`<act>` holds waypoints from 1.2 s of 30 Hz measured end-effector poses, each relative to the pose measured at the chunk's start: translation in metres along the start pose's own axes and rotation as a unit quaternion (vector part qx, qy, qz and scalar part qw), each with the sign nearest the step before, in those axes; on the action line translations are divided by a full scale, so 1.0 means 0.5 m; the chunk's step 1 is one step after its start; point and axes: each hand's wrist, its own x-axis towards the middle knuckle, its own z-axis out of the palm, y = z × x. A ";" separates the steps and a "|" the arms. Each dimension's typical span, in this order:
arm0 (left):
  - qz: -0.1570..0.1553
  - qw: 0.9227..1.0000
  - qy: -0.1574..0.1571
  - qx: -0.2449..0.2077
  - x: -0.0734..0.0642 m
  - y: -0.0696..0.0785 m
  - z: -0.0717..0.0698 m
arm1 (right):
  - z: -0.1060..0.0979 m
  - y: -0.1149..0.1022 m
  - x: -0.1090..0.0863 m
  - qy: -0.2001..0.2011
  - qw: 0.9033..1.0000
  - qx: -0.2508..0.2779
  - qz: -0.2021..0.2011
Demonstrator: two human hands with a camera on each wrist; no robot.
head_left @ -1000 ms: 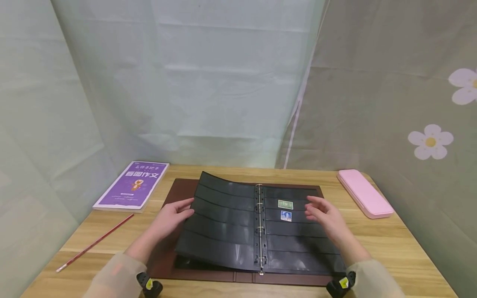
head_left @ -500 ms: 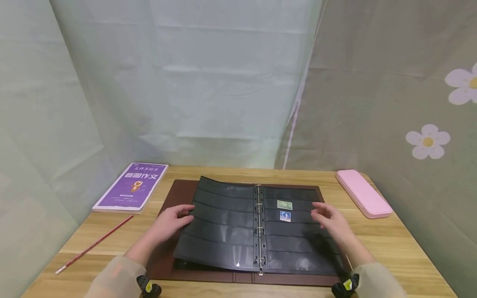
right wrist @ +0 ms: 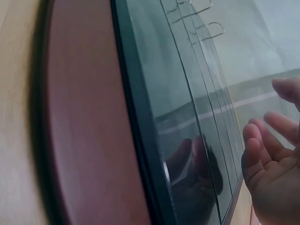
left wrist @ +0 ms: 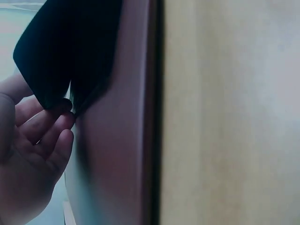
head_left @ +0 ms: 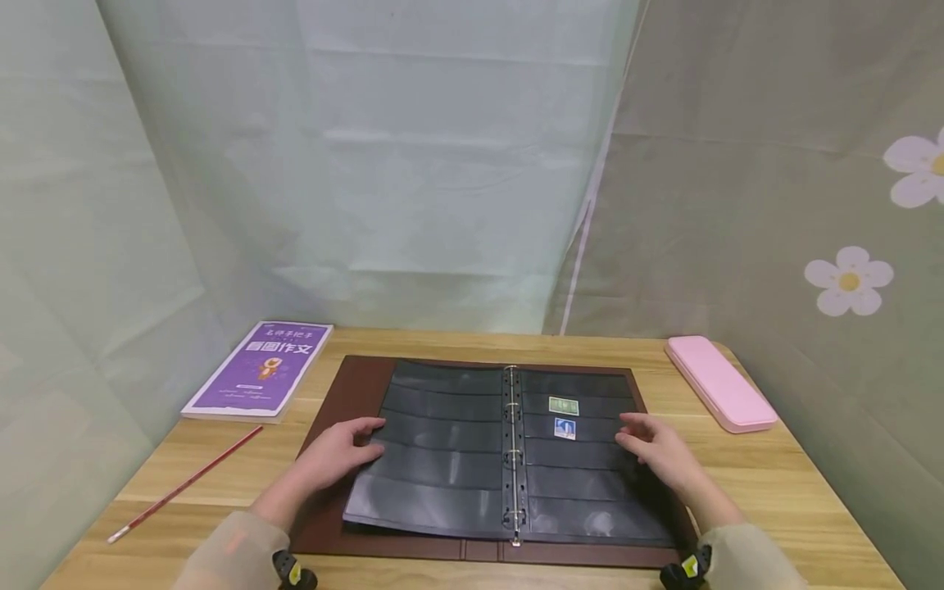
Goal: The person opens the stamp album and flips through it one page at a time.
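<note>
A ring binder with a dark red cover (head_left: 335,406) lies spread on the table, holding black pocket pages. My left hand (head_left: 335,451) holds the outer edge of the left pocket page (head_left: 435,451). In the left wrist view its fingers (left wrist: 47,124) sit below the lifted corner, while the thumb passes behind the sheet. Over the right pocket page (head_left: 590,483), near its outer edge, my right hand (head_left: 660,451) hovers with loosely bent fingers, holding nothing. A green stamp (head_left: 564,406) and a blue stamp (head_left: 565,428) show in upper rows of that page.
Metal rings (head_left: 514,455) run down the binder's middle. A purple book (head_left: 261,369) lies at the back left, with a red pencil (head_left: 184,485) in front of it. At the back right is a pink case (head_left: 719,383). Cloth walls (head_left: 442,205) enclose the wooden table (head_left: 796,492).
The left page has come down flatter, its raised far corner sinking, with my left hand lowering alongside. My right hand has drawn slightly toward me and to the right, away from the stamps.
</note>
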 end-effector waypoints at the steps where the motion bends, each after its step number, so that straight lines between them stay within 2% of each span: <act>1: 0.000 1.000 0.000 0.004 0.000 0.000 0.001 | 0.000 0.002 0.001 -0.003 1.000 -0.004 0.002; 9: 0.006 1.000 0.002 0.025 -0.001 -0.002 0.005 | 0.004 0.015 -0.001 -0.018 0.999 -0.031 0.026; 17: -0.002 0.999 -0.005 0.037 -0.003 -0.009 0.008 | 0.007 0.018 -0.004 -0.023 0.999 -0.033 0.029; 27: 0.042 0.998 -0.023 0.052 -0.002 -0.016 0.008 | 0.002 0.017 -0.013 -0.018 0.997 -0.064 0.028; 36: 0.046 0.997 -0.034 0.046 -0.003 -0.020 0.008 | -0.013 0.029 -0.021 -0.014 0.997 -0.074 0.029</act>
